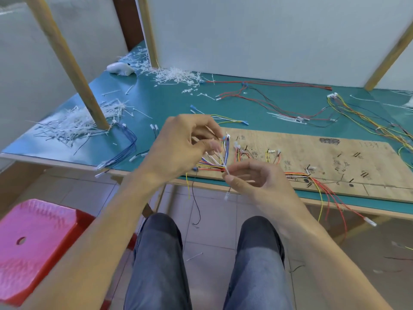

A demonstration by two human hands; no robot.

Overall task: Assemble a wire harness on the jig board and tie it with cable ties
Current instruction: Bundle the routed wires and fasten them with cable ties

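L hand [185, 146] pinches wire bundle [226, 151], R hand [254, 182] pinches cable tie [226, 171]; tie may slip off if bundle splays.

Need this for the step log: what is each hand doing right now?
Left hand: pinches the raised bundle of thin blue and white wires near its top.
Right hand: pinches the thin white plastic cable tie at that bundle's base.

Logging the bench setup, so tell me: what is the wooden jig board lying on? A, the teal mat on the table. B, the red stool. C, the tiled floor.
A: the jig board lies flat on the teal mat, and the mat shows past its far and near edges.
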